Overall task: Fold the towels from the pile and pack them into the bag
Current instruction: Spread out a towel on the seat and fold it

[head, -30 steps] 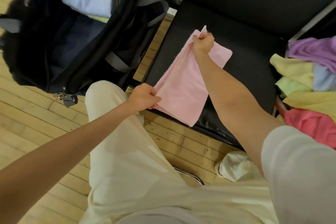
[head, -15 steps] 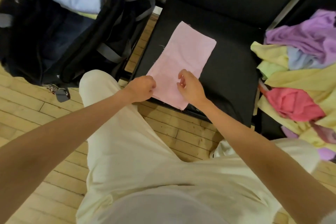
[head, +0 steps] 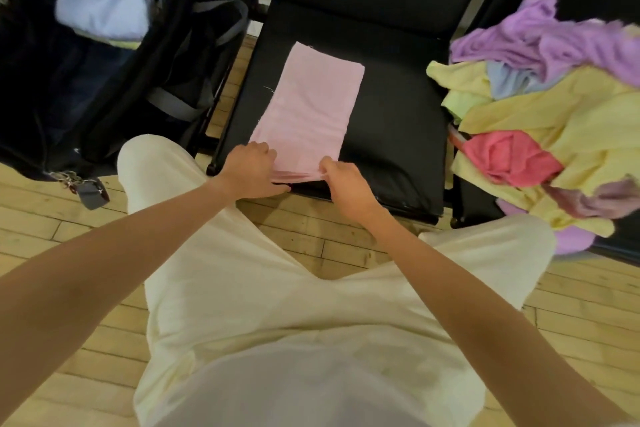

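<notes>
Far left: open black bag (head: 104, 87), blue towel (head: 100, 7) inside. Pink towel (head: 311, 97) flat on black chair seat (head: 398, 107). Left hand (head: 252, 170) and right hand (head: 346, 184) each pinch its near edge. Far right: loose towel pile (head: 540, 114) on next chair.

black chair seat (head: 391, 135): folded pink towel (head: 311, 104) flat on it | neighbouring seat: towel pile (head: 540, 121) | wood floor (head: 41, 218): open black bag (head: 114, 107)
</notes>
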Demonstrator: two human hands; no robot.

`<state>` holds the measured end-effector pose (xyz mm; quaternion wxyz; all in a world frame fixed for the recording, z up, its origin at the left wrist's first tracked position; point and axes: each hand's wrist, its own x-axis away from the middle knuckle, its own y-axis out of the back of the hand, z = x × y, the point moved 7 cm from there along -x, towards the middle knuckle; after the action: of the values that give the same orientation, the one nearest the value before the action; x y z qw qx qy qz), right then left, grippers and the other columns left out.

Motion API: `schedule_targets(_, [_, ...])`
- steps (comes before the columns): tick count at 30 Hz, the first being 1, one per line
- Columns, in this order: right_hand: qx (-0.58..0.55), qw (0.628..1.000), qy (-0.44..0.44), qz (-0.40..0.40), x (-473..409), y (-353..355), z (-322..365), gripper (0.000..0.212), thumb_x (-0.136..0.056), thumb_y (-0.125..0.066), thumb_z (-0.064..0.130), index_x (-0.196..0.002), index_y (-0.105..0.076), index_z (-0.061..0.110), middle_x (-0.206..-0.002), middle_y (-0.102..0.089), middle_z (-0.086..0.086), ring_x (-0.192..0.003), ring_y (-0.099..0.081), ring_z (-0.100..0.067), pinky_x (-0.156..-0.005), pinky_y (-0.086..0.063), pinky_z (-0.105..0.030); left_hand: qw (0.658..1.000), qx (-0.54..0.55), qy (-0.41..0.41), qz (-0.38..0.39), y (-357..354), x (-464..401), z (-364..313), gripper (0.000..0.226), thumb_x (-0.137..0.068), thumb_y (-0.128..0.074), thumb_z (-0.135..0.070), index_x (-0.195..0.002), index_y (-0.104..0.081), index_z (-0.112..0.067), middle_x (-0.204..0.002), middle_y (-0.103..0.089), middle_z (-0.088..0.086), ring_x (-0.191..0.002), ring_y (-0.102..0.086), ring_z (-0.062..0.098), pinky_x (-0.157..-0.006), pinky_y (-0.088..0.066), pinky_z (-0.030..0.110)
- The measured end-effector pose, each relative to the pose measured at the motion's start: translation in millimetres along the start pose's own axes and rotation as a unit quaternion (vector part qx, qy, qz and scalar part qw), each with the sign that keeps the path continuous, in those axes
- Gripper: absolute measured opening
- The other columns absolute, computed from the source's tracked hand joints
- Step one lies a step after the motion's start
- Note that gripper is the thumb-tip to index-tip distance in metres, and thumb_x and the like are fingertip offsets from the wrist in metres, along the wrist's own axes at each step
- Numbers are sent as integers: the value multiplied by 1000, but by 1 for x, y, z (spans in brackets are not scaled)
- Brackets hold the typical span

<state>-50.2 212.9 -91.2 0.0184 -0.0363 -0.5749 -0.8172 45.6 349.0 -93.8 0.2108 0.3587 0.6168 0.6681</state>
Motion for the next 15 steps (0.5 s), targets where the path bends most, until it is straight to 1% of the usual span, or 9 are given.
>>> schedule_targets(2, [-58, 997, -41, -8, 2, 8, -11, 11, -94, -43, -1, -102, -42, 7, -70, -53, -12, -58, -44, -25, -54, -39, -45, 999, -44, -9, 0, 0, 1, -6, 63, -75, -57, -69, -103, -53, -13, -99, -55, 5, -93, -55, 24, -75, -41, 33])
schedule_targets(3, [-85, 995, -47, -12, 4, 11, -15, 6, -97, -41, 4, -102, -42, 7, -68, -53, -13, -55, -43, -24, -53, -39, -46, 999, -52, -13, -1, -1, 1, -9, 57, -78, -60, -61, -106, -52, -12, -102, -55, 6, -95, -54, 25, -77, -42, 35])
schedule_targets(5, [-132, 989, -54, -28, 7, 16, -23, 5, -100, -39, 10, -102, -42, 6, -65, -53, -13, -51, -44, -24, -51, -39, -46, 999, -43, -23, -10, 1, 0, -14, 35, -84, -61, -38, -107, -54, -11, -103, -56, 7, -96, -54, 26, -79, -44, 36])
schedule_targets(6, [-155, 985, -62, -42, 9, 19, -27, 6, -101, -39, 11, -102, -42, 6, -65, -53, -11, -50, -45, -23, -49, -39, -45, 1000, -10, -20, -11, 4, 0, -15, 27, -85, -59, -30, -104, -56, -12, -101, -58, 6, -92, -55, 24, -78, -46, 36])
schedule_targets(8, [-211, 970, -89, -84, 13, 27, -39, 7, -100, -41, 12, -103, -42, 6, -66, -52, -2, -49, -48, -18, -47, -40, -37, 992, 126, 3, 6, 10, -1, -12, 19, -87, -59, -24, -101, -60, -12, -93, -62, 3, -84, -58, 20, -73, -49, 33])
schedule_targets(10, [-259, 950, -116, -132, 19, 36, -50, 11, -98, -46, 9, -107, -43, 4, -71, -52, 3, -54, -52, -14, -50, -41, -27, 968, 248, 19, 43, 16, -3, -9, 14, -89, -61, -24, -97, -59, -13, -85, -60, -2, -77, -57, 17, -66, -45, 29])
schedule_targets(11, [-281, 938, -127, -158, 22, 39, -54, 15, -97, -48, 8, -109, -43, 2, -71, -53, 0, -57, -52, -14, -52, -42, -24, 956, 287, 16, 53, 22, -4, -9, 13, -89, -62, -25, -95, -58, -14, -82, -58, -3, -74, -55, 16, -65, -42, 27])
schedule_targets(13, [-317, 913, -156, -205, 24, 43, -63, 20, -95, -52, 9, -111, -42, 2, -68, -54, -3, -59, -51, -9, -54, -39, -16, 935, 350, 11, 63, 30, -8, -9, 15, -89, -64, -26, -92, -62, -11, -80, -60, 1, -73, -56, 17, -67, -42, 29])
schedule_targets(15, [-345, 888, -193, -237, 18, 44, -74, 21, -93, -55, 10, -110, -43, 3, -64, -52, 3, -58, -50, -2, -58, -38, -11, 908, 414, 29, 57, 34, -19, -6, 16, -88, -65, -23, -92, -65, -7, -84, -62, 9, -77, -57, 19, -72, -44, 32])
